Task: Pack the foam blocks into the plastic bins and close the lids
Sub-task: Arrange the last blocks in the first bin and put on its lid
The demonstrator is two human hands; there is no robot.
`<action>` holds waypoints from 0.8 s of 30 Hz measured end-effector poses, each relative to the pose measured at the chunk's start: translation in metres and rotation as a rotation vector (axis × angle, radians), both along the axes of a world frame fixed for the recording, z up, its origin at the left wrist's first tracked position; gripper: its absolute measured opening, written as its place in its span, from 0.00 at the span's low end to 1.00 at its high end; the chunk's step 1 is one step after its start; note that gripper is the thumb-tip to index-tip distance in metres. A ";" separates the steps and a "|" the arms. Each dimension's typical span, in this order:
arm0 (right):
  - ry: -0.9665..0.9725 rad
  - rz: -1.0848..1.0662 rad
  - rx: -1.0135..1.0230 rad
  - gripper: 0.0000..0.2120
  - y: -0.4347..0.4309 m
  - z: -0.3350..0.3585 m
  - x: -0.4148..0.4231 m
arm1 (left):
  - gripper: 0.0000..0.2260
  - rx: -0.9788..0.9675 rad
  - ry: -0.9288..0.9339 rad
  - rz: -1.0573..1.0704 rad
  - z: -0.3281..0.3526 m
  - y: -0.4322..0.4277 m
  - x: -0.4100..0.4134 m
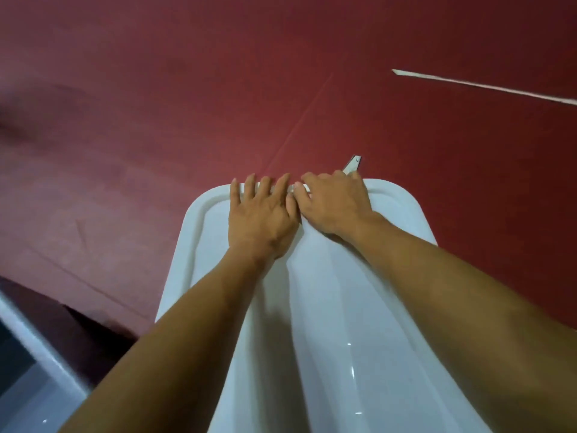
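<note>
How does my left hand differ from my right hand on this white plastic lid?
The left hand lies flat on the white plastic lid, fingers straight and spread; the right hand has its fingers bent. The left hand's fingers point at the lid's far rim; the right hand's angle toward the left hand. Both rest near the lid's far edge, side by side.

I see a dark red surface (156,89) filling most of my view, with a thin seam (299,120) running diagonally across it. A white strip (484,85) lies on it at upper right. A small grey object (352,164) sits near the middle, partly hidden, and I can't identify it.
</note>
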State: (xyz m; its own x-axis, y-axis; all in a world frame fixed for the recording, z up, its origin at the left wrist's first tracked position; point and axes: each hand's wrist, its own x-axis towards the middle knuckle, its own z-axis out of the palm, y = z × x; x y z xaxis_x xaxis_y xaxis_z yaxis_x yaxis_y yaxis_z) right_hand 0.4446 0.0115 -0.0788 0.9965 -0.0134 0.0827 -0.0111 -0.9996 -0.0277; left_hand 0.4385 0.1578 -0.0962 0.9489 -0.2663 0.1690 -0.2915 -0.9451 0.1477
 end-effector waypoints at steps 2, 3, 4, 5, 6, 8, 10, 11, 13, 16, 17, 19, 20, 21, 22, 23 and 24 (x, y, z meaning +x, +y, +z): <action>0.193 -0.040 0.065 0.29 0.002 0.010 0.016 | 0.21 0.004 -0.017 -0.014 0.004 -0.001 0.002; 0.258 -0.054 0.070 0.31 0.003 0.014 0.023 | 0.20 0.010 -0.041 -0.019 0.005 -0.001 0.002; 0.298 -0.064 0.063 0.32 0.004 0.016 0.027 | 0.19 0.010 -0.061 -0.017 0.006 -0.001 0.000; 0.315 -0.067 0.057 0.33 0.005 0.017 0.029 | 0.18 0.003 -0.080 -0.011 0.006 0.000 -0.002; 0.317 -0.066 0.057 0.33 0.005 0.015 0.030 | 0.18 -0.004 -0.095 -0.007 0.005 0.000 -0.004; 0.275 -0.063 0.063 0.32 0.004 0.010 0.028 | 0.18 -0.011 -0.111 -0.009 0.003 0.000 -0.004; 0.067 -0.038 0.066 0.28 0.004 0.004 0.023 | 0.23 -0.013 -0.104 -0.008 0.001 0.000 -0.002; -0.062 -0.027 0.073 0.25 0.004 -0.001 0.021 | 0.25 -0.018 -0.087 -0.008 0.000 0.001 -0.003; -0.239 0.020 0.088 0.20 0.006 -0.007 0.017 | 0.28 -0.034 -0.037 -0.010 -0.002 0.001 -0.004; -0.368 0.112 0.179 0.13 0.002 -0.010 0.014 | 0.28 -0.064 -0.009 -0.011 -0.002 0.000 -0.005; -0.390 0.131 0.213 0.13 0.002 -0.009 0.013 | 0.27 -0.075 -0.021 -0.014 -0.001 0.000 -0.006; -0.440 0.152 0.262 0.13 0.003 -0.009 0.010 | 0.20 -0.097 -0.070 -0.027 0.001 0.000 -0.008; -0.469 0.153 0.279 0.13 0.004 -0.008 0.009 | 0.16 -0.114 -0.093 -0.029 0.001 0.000 -0.008; -0.496 0.156 0.287 0.13 0.005 -0.007 0.009 | 0.13 -0.141 -0.104 -0.023 0.002 0.000 -0.009; -0.524 0.164 0.278 0.14 0.005 -0.005 0.008 | 0.10 -0.172 -0.105 -0.019 0.003 -0.001 -0.010; -0.552 0.177 0.258 0.15 0.006 -0.004 0.007 | 0.08 -0.201 -0.105 -0.018 0.004 -0.002 -0.010; -0.571 0.189 0.243 0.16 0.007 -0.004 0.006 | 0.07 -0.221 -0.106 -0.024 0.005 -0.002 -0.010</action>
